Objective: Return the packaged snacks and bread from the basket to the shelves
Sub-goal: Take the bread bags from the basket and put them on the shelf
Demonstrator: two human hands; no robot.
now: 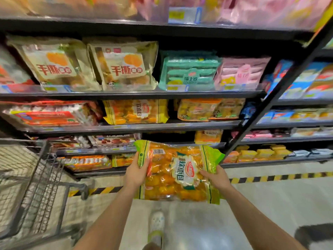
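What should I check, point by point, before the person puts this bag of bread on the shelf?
1. Hold: ok. The left hand and right hand each grip one side of the green-edged bread bag.
2. Bag out of the cart: ok. It is held in the air to the right of the wire cart.
3. Matching goods found: ok. A similar bread bag with yellow edges lies on a shelf above.
4. Free space there: cannot tell. A dark gap shows on the shelf just behind the held bag, but its depth is hidden.
5. Bag undamaged: cannot tell, the picture is blurred.
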